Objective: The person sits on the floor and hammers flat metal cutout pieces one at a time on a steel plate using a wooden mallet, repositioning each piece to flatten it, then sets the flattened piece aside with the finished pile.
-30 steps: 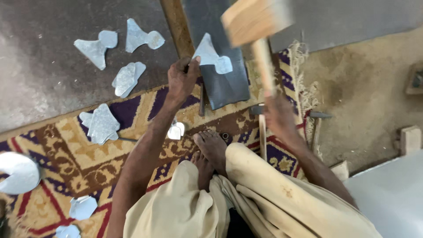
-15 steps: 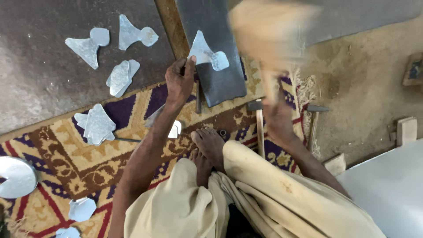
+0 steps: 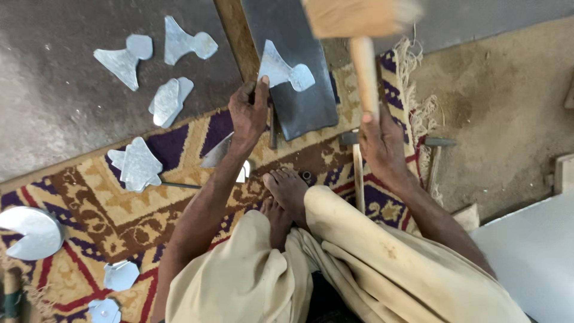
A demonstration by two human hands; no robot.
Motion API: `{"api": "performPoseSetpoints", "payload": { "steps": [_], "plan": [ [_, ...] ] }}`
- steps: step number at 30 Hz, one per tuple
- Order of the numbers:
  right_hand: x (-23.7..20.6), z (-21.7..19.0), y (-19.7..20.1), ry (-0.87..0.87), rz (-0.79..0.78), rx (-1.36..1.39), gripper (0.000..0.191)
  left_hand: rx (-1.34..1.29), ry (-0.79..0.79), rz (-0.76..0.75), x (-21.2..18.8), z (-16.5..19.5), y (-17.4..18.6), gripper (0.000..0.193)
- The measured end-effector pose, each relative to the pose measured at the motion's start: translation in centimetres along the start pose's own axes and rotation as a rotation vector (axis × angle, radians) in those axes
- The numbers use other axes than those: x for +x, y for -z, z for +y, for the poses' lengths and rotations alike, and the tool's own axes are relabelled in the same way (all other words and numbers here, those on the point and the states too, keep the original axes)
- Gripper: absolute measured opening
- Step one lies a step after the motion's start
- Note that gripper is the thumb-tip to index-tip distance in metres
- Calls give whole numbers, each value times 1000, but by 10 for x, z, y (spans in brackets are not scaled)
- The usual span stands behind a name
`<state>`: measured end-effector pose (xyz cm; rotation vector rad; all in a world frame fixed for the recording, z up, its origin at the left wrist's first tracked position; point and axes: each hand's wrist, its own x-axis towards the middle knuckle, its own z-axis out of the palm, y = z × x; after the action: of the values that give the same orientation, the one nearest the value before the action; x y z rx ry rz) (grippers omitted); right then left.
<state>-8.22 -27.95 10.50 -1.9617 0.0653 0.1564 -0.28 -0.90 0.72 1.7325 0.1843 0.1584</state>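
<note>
Nearest the camera are the person's folded legs in loose beige cloth, with two bare feet [image 3: 287,197] tucked together on a patterned rug [image 3: 89,197] of gold, purple and red. Take the dark metal slab [image 3: 296,72] beyond the feet as the landmark. The left hand [image 3: 250,110] lies at the slab's near left edge, fingers bent and the thumb stretched forward so that its tip presses the narrow tail of a flat grey sheet-metal cutout [image 3: 284,69], which lies on the slab's upper face; the hand pins it rather than grips it. The right hand [image 3: 379,140], to the right of the slab, is wrapped tight round the handle of a wooden mallet [image 3: 359,24], whose blurred pale head hangs above the slab's far right corner, apart from the cutout. Just below the slab's near edge, on the rug, a hammer [image 3: 357,161] with a wooden shaft lies beside the right hand, and another steel tool [image 3: 436,149] rests at the rug's fringe. Left of the slab, on the rug, lies a stack of similar cutouts [image 3: 137,164], and farther left a round notched disc [image 3: 30,230], with small offcuts [image 3: 119,275] nearer the camera. Beyond these, left of the slab on the dark stone floor [image 3: 54,107], lie three more cutouts [image 3: 167,98], well apart from the hands. A wooden strip [image 3: 233,33] runs along the slab's left side.
</note>
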Motion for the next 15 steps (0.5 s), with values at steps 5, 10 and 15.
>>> {"api": "performPoseSetpoints", "payload": {
  "steps": [5,10,15],
  "plan": [
    [-16,8,7,-117,-45,-266,39,-136,83,18,-9,0,-4,45],
    [-19,12,13,11,65,20,41,-14,35,46,-15,2,-6,39],
    [-19,17,10,-234,-149,-298,43,-180,133,68,-19,4,-8,43]
  ]
}}
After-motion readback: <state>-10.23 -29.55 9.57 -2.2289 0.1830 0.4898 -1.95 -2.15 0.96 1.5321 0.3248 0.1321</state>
